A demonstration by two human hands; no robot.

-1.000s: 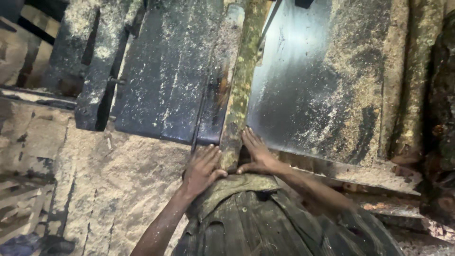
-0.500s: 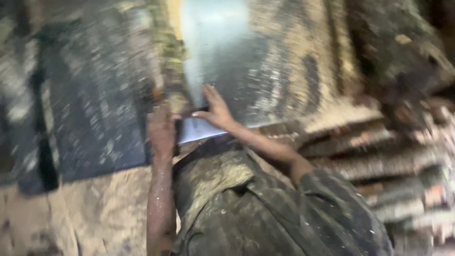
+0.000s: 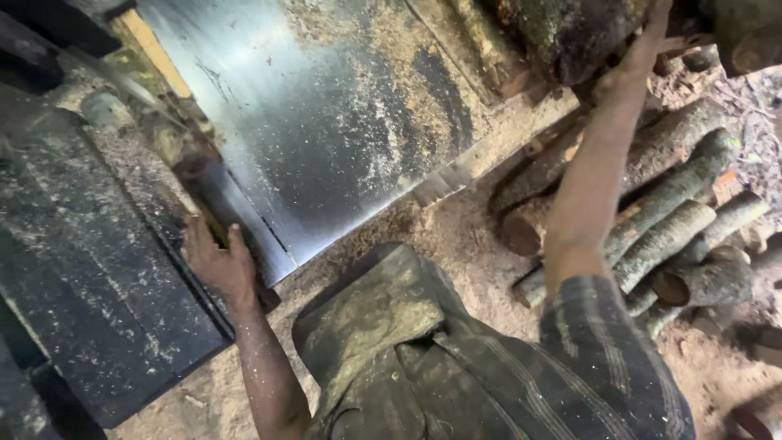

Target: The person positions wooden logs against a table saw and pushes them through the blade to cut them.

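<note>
Your left hand (image 3: 216, 265) wraps its fingers around the end of a thin log (image 3: 195, 183) on the dusty saw table (image 3: 326, 122). Your right hand (image 3: 639, 57) reaches a mossy log (image 3: 570, 28) up top; its fingers are hidden.

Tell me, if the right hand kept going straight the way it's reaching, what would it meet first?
The right hand points up toward the big mossy log at the top; it looks already at its bark, though depth is hard to judge.

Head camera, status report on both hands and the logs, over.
Left hand pressing the log end on the saw table. Right hand reaching the mossy log. Nothing between.
</note>
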